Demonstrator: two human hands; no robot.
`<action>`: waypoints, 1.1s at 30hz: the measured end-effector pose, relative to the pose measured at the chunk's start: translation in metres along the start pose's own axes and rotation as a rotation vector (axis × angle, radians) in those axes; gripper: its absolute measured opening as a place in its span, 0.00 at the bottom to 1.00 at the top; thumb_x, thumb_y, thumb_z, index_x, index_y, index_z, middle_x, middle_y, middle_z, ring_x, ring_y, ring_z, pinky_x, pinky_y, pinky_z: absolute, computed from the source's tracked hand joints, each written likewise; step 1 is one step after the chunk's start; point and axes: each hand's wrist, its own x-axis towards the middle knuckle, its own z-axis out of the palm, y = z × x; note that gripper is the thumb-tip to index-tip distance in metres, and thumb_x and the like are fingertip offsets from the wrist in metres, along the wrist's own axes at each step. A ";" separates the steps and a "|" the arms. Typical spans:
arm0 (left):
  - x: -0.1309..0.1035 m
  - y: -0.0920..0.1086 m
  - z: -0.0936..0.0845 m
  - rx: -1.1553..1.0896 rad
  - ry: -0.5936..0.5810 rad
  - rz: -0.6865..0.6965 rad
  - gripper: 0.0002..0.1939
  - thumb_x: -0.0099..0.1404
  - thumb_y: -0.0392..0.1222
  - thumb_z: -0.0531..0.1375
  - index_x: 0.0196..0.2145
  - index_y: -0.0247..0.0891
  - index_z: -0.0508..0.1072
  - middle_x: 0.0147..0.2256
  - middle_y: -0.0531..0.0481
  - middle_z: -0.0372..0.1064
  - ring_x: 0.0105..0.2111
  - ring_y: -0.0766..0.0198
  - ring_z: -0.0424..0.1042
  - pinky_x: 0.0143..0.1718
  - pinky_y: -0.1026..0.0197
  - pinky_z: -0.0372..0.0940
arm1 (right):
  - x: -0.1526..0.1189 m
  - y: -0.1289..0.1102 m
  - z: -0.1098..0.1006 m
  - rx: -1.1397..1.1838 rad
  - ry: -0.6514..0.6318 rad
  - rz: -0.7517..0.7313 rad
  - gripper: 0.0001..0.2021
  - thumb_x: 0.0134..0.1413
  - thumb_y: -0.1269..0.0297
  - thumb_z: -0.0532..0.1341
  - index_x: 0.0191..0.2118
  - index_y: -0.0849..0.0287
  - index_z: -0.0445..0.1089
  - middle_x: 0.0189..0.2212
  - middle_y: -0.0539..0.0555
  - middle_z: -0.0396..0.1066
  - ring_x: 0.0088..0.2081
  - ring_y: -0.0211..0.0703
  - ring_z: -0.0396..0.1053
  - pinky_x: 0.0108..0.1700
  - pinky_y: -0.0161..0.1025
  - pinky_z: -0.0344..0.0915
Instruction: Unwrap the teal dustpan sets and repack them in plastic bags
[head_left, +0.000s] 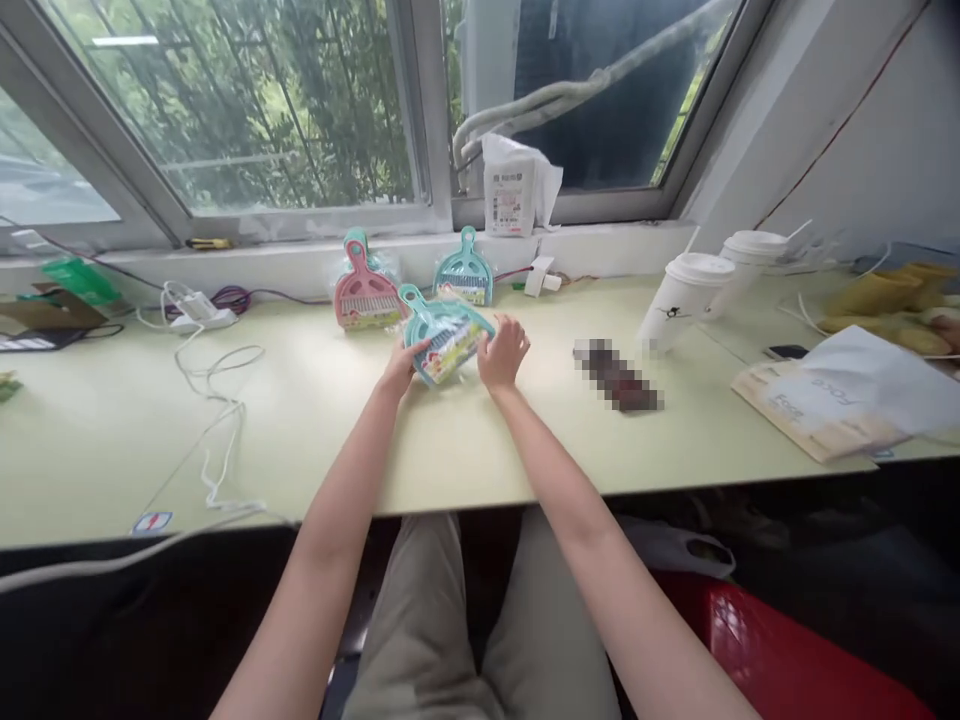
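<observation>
Between my two hands is a teal mini dustpan and brush set (448,338) in a clear plastic wrapper with a colourful label. It is tilted, its handle pointing up and to the left. My left hand (402,366) grips its left edge, thumb on the front. My right hand (504,350) is closed on its right edge with fingers curled. Behind it, a pink dustpan set (366,292) leans near the sill at the left, with a teal handle showing just behind. Another teal dustpan set (465,272) stands upright against the sill.
White cables (225,400) and a power strip (201,312) lie on the left of the table (330,420). Lidded paper cups (684,295), a blurred-out item (619,378) and a paper bag (832,395) are on the right. A white package (511,195) sits on the sill.
</observation>
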 end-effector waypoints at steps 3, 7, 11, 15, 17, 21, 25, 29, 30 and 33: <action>-0.014 -0.005 -0.006 -0.131 0.116 0.030 0.17 0.54 0.42 0.66 0.42 0.37 0.73 0.41 0.45 0.76 0.43 0.56 0.76 0.42 0.58 0.72 | -0.021 -0.018 -0.016 0.011 -0.172 -0.198 0.14 0.65 0.61 0.49 0.46 0.58 0.69 0.45 0.60 0.71 0.52 0.50 0.65 0.57 0.47 0.54; -0.029 -0.003 -0.016 -0.137 0.099 -0.005 0.14 0.57 0.40 0.64 0.42 0.36 0.72 0.41 0.45 0.76 0.42 0.57 0.76 0.44 0.57 0.72 | -0.031 -0.031 -0.006 0.138 -0.395 -0.061 0.14 0.65 0.56 0.52 0.32 0.57 0.69 0.34 0.56 0.74 0.44 0.46 0.70 0.52 0.42 0.60; -0.036 0.003 -0.014 -0.106 0.006 0.016 0.17 0.58 0.42 0.64 0.45 0.37 0.71 0.42 0.45 0.76 0.43 0.59 0.76 0.44 0.59 0.71 | -0.022 -0.021 0.006 0.405 -0.459 0.342 0.13 0.53 0.58 0.65 0.41 0.56 0.65 0.32 0.50 0.75 0.34 0.40 0.72 0.42 0.38 0.66; -0.041 0.009 -0.009 -0.089 -0.167 -0.005 0.21 0.59 0.49 0.63 0.49 0.38 0.71 0.43 0.45 0.76 0.44 0.58 0.75 0.44 0.57 0.71 | -0.007 -0.004 0.003 0.721 -0.452 0.515 0.20 0.51 0.59 0.65 0.47 0.55 0.59 0.34 0.49 0.75 0.30 0.36 0.71 0.35 0.35 0.67; -0.042 0.013 -0.009 -0.060 -0.263 -0.058 0.22 0.61 0.55 0.61 0.48 0.39 0.72 0.42 0.45 0.76 0.44 0.55 0.75 0.44 0.55 0.71 | -0.001 0.002 -0.001 0.824 -0.406 0.540 0.17 0.51 0.63 0.64 0.45 0.55 0.60 0.37 0.50 0.76 0.35 0.36 0.73 0.37 0.34 0.67; -0.038 0.020 -0.016 -0.024 -0.279 0.004 0.23 0.62 0.60 0.59 0.45 0.39 0.74 0.42 0.45 0.76 0.47 0.55 0.73 0.47 0.55 0.68 | 0.006 0.011 -0.009 1.014 -0.415 0.509 0.12 0.48 0.68 0.66 0.39 0.57 0.65 0.37 0.51 0.76 0.37 0.36 0.72 0.41 0.37 0.69; -0.031 0.016 -0.023 0.042 -0.233 0.077 0.27 0.58 0.62 0.63 0.46 0.38 0.73 0.44 0.43 0.74 0.43 0.59 0.74 0.45 0.58 0.69 | 0.009 0.017 -0.010 1.060 -0.412 0.468 0.11 0.45 0.69 0.69 0.37 0.59 0.70 0.33 0.50 0.76 0.33 0.37 0.72 0.42 0.40 0.71; -0.028 0.003 -0.023 0.263 -0.255 0.035 0.28 0.47 0.49 0.73 0.43 0.35 0.73 0.38 0.44 0.75 0.36 0.59 0.75 0.41 0.57 0.70 | 0.009 0.015 -0.008 1.014 -0.367 0.503 0.09 0.45 0.69 0.70 0.34 0.60 0.72 0.29 0.49 0.75 0.32 0.37 0.71 0.42 0.41 0.72; -0.028 0.000 -0.023 0.288 -0.269 0.015 0.27 0.45 0.47 0.74 0.41 0.34 0.74 0.36 0.44 0.75 0.35 0.59 0.75 0.41 0.57 0.70 | 0.009 0.015 -0.007 1.003 -0.347 0.514 0.09 0.45 0.68 0.70 0.34 0.60 0.72 0.29 0.48 0.75 0.31 0.37 0.71 0.42 0.41 0.72; -0.026 -0.004 -0.029 0.229 -0.268 -0.003 0.22 0.47 0.48 0.73 0.36 0.31 0.75 0.32 0.44 0.75 0.34 0.58 0.76 0.41 0.56 0.70 | 0.010 0.015 -0.007 0.999 -0.332 0.546 0.10 0.45 0.68 0.70 0.34 0.60 0.71 0.27 0.47 0.73 0.31 0.37 0.71 0.41 0.41 0.73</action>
